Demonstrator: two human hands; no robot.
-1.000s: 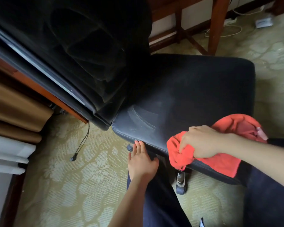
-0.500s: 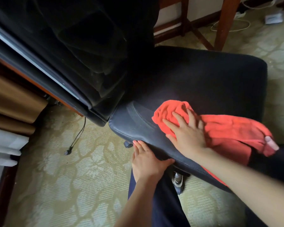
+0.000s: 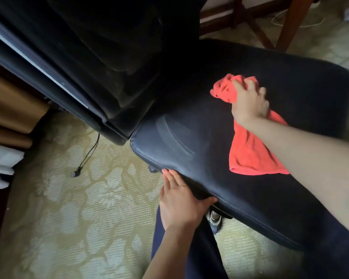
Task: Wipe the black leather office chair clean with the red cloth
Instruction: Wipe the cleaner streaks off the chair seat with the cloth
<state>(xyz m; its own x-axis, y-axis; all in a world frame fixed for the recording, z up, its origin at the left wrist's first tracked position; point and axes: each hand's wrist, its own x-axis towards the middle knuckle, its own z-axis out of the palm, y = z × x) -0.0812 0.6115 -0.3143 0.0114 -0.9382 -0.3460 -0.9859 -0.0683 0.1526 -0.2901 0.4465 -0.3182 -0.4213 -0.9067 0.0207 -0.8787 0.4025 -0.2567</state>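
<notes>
Black leather office chair [image 3: 189,150] seat under my two hands, red cloth [image 3: 250,154] lying on it.

Nearest me, my left hand [image 3: 179,204] lies flat with straight fingers against the seat's near edge, thumb spread along the stitched rim, holding nothing. Just beside it a caster [image 3: 215,220] shows over the patterned carpet [image 3: 89,208]. Farther in, my right hand [image 3: 250,103] grips a bunched end of the cloth, fingers curled over it, pressed to the middle of the seat — the rest trails back under my forearm. Faint curved smears mark the leather by the seat's corner. Beyond, the dark backrest [image 3: 109,57] rises at upper left, and wooden furniture legs [image 3: 290,23] stand behind.
</notes>
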